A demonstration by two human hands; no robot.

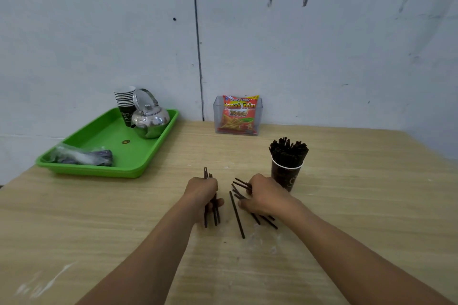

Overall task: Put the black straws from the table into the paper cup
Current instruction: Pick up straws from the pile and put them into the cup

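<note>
Nearest to the person, on the middle of the wooden worktop (347,218), one loose thin black plastic straw (237,215) lies alone between the two hands, its long axis running from the near edge toward the far edge with a small tilt.

The left hand (203,195) is clenched around a small bundle of black straws (214,215); the ends stick out beyond the fist on both sides, along the same near-to-far line. The right hand (265,197) lies palm down over a scattered group of black straws (269,221), which fan out at different angles under it. The fingers seem to gather them, but whether any straw is really gripped I cannot tell.

Just behind the right hand stands the dark paper cup (287,176), upright and already crowded with black straws standing on end. It is toward the far right from both hands, and the right hand is clearly nearer to it. In my judgement the coming move is to turn a bundle upright and bring it over the rim.

At the far left corner rests a green plastic tray (104,136).
</note>
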